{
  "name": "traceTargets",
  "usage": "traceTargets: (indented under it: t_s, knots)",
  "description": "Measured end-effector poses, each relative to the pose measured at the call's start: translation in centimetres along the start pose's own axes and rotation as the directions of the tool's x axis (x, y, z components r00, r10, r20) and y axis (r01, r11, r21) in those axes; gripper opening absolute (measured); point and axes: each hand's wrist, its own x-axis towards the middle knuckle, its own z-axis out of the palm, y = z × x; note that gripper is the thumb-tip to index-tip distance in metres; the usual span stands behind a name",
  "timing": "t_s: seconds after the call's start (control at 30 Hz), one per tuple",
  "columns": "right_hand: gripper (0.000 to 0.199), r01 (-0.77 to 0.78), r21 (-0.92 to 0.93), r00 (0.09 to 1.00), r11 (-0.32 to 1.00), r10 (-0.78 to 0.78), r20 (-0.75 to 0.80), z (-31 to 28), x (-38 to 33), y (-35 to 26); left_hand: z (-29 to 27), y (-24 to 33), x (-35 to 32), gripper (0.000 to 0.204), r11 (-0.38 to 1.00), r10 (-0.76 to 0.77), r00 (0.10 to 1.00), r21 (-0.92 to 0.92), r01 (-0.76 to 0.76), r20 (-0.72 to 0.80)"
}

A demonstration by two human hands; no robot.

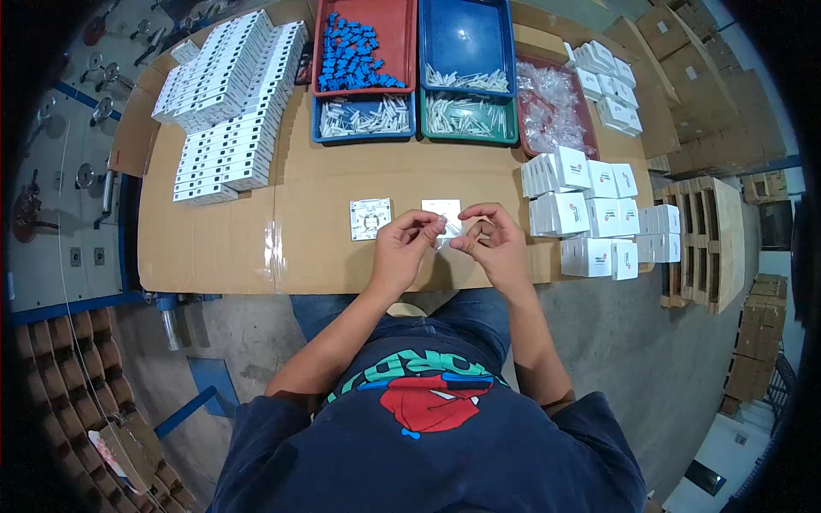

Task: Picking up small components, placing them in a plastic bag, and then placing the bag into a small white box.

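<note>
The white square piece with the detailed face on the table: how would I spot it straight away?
Find the cardboard-topped table, then the nearer blue tray of thin white pieces. Straight back toward the person, the white square piece lies flat, just left of the left hand. Its busy, detailed face sets it apart from the plainer white square to its right.

The tiny clear plastic piece [451,228] between the bare left hand [404,246] and bare right hand [498,248] is too small to identify. The hands partly hide the flat white square [440,206]. The upper edge cuts off the far rectangular red plastic tray [395,43].
</note>
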Motion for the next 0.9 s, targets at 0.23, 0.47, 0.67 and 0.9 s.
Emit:
traceTargets:
  t_s: [0.23,0.47,0.67,0.9]
  knots:
    - [0.039,0.189,-0.376,0.973,0.907,-0.121,0.198,-0.6,-0.3,-1.4,-0.3,0.3,-0.3,0.022,0.996,0.015,1.000,0.090,-0.016,0.015]
    - [0.035,0.307,-0.530,0.947,0.791,-0.196,0.256,-0.8,-0.8,-2.4,-0.6,0.2,-0.5,0.021,0.955,0.059,0.997,0.288,-0.069,0.041]
    - [0.021,0.486,-0.598,0.872,0.637,-0.307,0.381,-1.1,-0.7,-1.6,-0.8,-0.4,-0.7,0.021,0.919,0.014,0.996,0.390,-0.048,0.089]
    - [0.014,0.195,-0.536,0.945,0.821,-0.010,0.327,-2.2,-0.6,-1.7,-1.7,-0.6,-0.3,0.024,0.956,-0.125,0.965,0.289,0.055,0.231]
